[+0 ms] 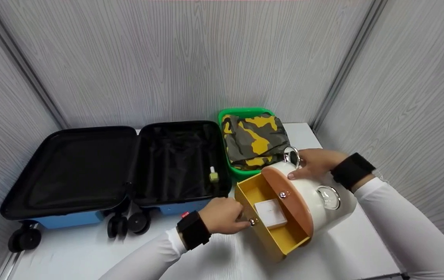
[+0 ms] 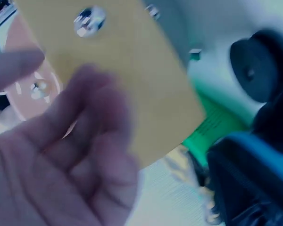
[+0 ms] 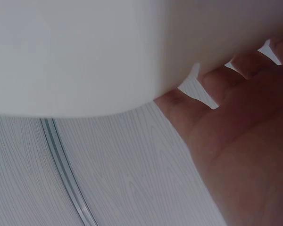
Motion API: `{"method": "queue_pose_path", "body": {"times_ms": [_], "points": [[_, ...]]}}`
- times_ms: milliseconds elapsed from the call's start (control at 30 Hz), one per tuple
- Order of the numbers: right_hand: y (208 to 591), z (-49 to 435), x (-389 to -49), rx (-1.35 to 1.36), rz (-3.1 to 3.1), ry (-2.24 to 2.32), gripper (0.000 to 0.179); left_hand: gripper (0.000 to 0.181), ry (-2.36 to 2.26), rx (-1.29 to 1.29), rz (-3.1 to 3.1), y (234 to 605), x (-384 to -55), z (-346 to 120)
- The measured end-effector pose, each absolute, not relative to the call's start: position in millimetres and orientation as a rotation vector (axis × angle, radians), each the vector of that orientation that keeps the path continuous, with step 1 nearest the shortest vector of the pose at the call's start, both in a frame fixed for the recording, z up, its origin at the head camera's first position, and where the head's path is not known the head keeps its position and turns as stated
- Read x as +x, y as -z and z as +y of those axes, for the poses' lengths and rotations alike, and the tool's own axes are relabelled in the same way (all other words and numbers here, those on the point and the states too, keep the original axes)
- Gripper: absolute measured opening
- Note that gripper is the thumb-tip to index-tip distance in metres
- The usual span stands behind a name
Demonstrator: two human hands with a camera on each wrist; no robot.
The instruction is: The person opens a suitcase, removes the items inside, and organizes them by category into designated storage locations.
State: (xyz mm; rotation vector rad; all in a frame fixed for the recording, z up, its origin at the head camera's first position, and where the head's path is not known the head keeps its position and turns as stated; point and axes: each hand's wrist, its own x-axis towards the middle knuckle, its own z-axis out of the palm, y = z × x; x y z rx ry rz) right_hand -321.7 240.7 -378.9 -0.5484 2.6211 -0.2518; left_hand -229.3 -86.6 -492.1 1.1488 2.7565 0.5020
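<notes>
A rounded white storage box (image 1: 303, 186) with an orange front panel (image 1: 288, 200) stands on the right. Its yellow drawer (image 1: 261, 233) is pulled out, with a small white box (image 1: 270, 213) inside. My left hand (image 1: 222, 216) is at the drawer front, its thumb close to the chrome knob (image 1: 252, 222). In the left wrist view its loosely bent fingers (image 2: 101, 108) are in front of the drawer face, and the knob (image 2: 89, 21) is free of them. My right hand (image 1: 313, 163) rests on the storage box beside a ring handle (image 1: 292, 156), fingers spread along its far side.
An open blue suitcase with a black inside (image 1: 179, 155) lies to the left, wheels toward me. A small yellow-green bottle with a white cap (image 1: 214, 175) is in its right half. Behind the drawer, a green basket (image 1: 241, 173) holds folded camouflage cloth (image 1: 255, 140). Panels enclose the white table (image 1: 90, 256).
</notes>
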Motion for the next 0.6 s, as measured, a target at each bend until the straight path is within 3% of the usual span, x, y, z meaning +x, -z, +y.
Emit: {"method": "queue_pose_path", "body": {"times_ms": [233, 600], "points": [[378, 240, -322, -0.606, 2.625, 0.242, 0.053, 0.035, -0.479, 1.194, 2.746, 521, -225, -71], [380, 241, -323, -0.594, 2.623, 0.273, 0.050, 0.027, -0.607, 1.143, 2.810, 538, -238, -36]]}}
